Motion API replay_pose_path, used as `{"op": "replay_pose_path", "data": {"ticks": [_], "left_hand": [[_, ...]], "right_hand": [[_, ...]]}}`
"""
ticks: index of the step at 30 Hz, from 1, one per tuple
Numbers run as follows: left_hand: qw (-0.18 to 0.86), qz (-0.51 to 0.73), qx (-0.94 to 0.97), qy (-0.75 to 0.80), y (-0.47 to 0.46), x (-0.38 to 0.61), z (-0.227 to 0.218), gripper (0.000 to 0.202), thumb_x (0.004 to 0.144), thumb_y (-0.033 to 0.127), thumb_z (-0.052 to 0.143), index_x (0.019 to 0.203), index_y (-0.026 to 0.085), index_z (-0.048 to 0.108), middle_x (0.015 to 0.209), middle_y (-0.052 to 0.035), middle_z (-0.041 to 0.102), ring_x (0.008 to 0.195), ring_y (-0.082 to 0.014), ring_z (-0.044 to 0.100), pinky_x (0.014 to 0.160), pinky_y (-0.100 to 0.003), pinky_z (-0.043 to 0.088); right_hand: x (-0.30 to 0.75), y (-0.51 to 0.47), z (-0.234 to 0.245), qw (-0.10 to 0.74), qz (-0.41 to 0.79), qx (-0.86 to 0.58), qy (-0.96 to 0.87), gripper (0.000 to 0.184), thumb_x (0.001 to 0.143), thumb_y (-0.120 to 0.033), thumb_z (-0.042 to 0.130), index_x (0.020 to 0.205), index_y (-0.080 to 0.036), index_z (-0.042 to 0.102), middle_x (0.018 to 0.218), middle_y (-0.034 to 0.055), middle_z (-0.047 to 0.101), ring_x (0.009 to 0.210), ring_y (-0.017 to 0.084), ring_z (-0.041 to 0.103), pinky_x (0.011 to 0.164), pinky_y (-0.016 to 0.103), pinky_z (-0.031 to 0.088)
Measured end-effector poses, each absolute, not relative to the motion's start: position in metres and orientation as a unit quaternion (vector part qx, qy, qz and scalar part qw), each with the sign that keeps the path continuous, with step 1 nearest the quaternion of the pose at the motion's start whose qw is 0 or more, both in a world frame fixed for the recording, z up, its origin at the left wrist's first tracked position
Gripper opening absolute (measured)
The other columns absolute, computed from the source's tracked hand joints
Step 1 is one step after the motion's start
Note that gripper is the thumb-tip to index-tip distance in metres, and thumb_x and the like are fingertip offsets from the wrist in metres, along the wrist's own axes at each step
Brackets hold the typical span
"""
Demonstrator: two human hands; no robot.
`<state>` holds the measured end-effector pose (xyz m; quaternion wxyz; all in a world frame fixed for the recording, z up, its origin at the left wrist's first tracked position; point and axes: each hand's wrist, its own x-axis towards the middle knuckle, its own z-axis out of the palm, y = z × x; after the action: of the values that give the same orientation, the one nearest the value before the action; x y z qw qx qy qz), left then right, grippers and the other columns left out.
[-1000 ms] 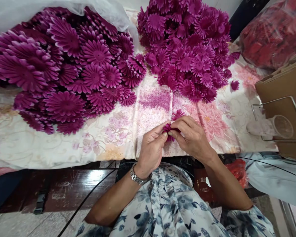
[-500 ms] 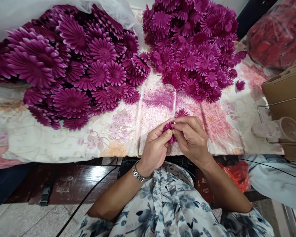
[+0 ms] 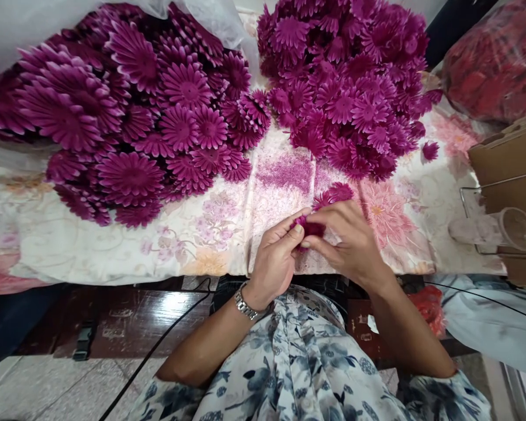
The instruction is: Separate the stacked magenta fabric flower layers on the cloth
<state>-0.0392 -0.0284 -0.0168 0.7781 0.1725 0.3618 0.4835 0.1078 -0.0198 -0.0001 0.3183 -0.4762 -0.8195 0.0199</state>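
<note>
At the front edge of the table, my left hand (image 3: 277, 251) pinches a small purple artificial flower (image 3: 314, 229) between thumb and fingers. My right hand (image 3: 349, 238) is at the flower's right side, its thumb below and fingers above the petals, parted around them. The flower's centre is partly hidden by my fingers. Just beyond my right fingers, more purple petals (image 3: 338, 192) lie on the cloth. A large pile of wide purple flower heads (image 3: 131, 175) is at the left, and a pile of smaller ones (image 3: 342, 108) sits at the back right.
Purple specks (image 3: 284, 174) are scattered on the floral tablecloth (image 3: 166, 257). One loose flower head (image 3: 430, 151) lies right of the smaller pile. Farther right are a bag of red pieces (image 3: 495, 70), a cardboard box (image 3: 508, 152), a wire frame and a clear plastic cup (image 3: 515, 229).
My right thumb and fingers have spread from a tight pinch, and that hand has shifted slightly right. More of the petals beyond it show now. My left hand keeps its hold.
</note>
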Motion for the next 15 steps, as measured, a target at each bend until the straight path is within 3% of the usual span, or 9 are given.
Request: {"op": "replay_pose_path", "data": {"ticks": [4, 9, 15], "left_hand": [[0.785, 0.469, 0.191, 0.358, -0.03, -0.038, -0.02, 0.028, 0.075, 0.027, 0.067, 0.102, 0.019, 0.072, 0.095, -0.0052, 0.073, 0.087, -0.0138, 0.063, 0.08, -0.022, 0.046], [0.764, 0.488, 0.197, 0.373, -0.031, -0.039, -0.02, 0.032, 0.072, 0.03, 0.072, 0.101, 0.02, 0.073, 0.102, -0.0059, 0.072, 0.1, -0.0176, 0.062, 0.093, -0.027, 0.042], [0.76, 0.502, 0.2, 0.361, -0.032, -0.039, -0.021, 0.027, 0.07, 0.03, 0.073, 0.096, 0.02, 0.074, 0.098, -0.0053, 0.073, 0.098, -0.0175, 0.064, 0.095, -0.029, 0.043]], "right_hand": [[0.092, -0.022, -0.006, 0.341, 0.053, -0.454, -0.822, 0.006, 0.085, -0.02, 0.058, 0.08, -0.018, 0.058, 0.072, 0.0031, 0.062, 0.069, 0.015, 0.055, 0.067, 0.032, 0.045], [0.094, -0.022, -0.009, 0.356, 0.041, -0.461, -0.812, 0.006, 0.085, -0.015, 0.056, 0.081, -0.016, 0.06, 0.073, 0.0054, 0.064, 0.07, 0.016, 0.056, 0.066, 0.03, 0.046], [0.09, -0.026, -0.006, 0.387, 0.049, -0.493, -0.778, 0.006, 0.084, -0.014, 0.057, 0.081, -0.017, 0.06, 0.072, 0.0039, 0.065, 0.069, 0.015, 0.058, 0.065, 0.029, 0.046]]}}
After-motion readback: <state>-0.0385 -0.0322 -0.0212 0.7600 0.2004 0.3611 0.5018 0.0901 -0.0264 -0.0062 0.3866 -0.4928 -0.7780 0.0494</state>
